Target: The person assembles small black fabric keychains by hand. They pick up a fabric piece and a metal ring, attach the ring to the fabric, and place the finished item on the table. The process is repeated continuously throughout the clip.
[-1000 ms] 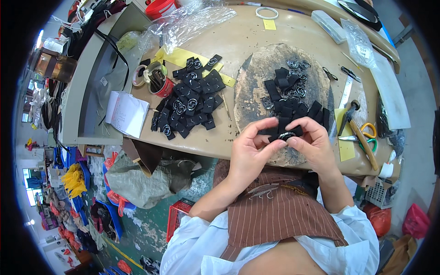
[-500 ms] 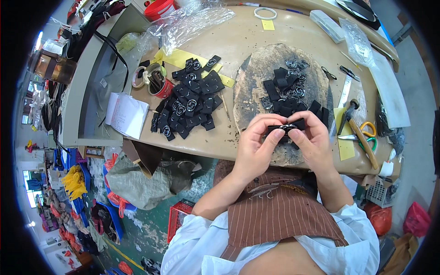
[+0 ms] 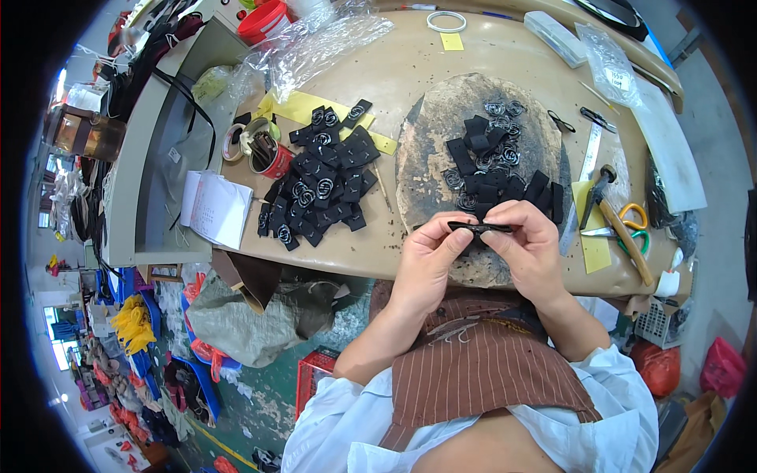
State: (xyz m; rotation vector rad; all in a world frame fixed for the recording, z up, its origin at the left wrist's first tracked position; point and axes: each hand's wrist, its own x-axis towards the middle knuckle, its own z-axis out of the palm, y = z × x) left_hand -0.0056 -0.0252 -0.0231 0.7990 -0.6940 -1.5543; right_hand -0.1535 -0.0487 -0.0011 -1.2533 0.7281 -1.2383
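Note:
My left hand (image 3: 426,264) and my right hand (image 3: 527,251) pinch a small black strap tab (image 3: 487,227) between thumbs and fingertips, one at each end. It is held nearly edge-on above the near part of a round wooden block (image 3: 430,118). Fingertips cover much of it, and whether it carries a ring cannot be made out. Just beyond my hands, loose black tabs (image 3: 473,146) and several shiny metal rings (image 3: 509,154) lie on the block. A large heap of black tabs (image 3: 339,162), some bearing rings, spreads over the table to the left.
Right of the block lie a hammer (image 3: 627,232), scissors (image 3: 631,214), a steel ruler (image 3: 590,154) and yellow card (image 3: 597,254). Leftward stand a red can of tools (image 3: 277,163), a tape roll (image 3: 232,143) and a notepad (image 3: 221,209). Clear plastic bags (image 3: 331,43) lie behind.
Both hands have tipped the black tab from showing its shiny ring to nearly edge-on, and my fingers have shifted slightly left and nearer me. The view has shifted a little.

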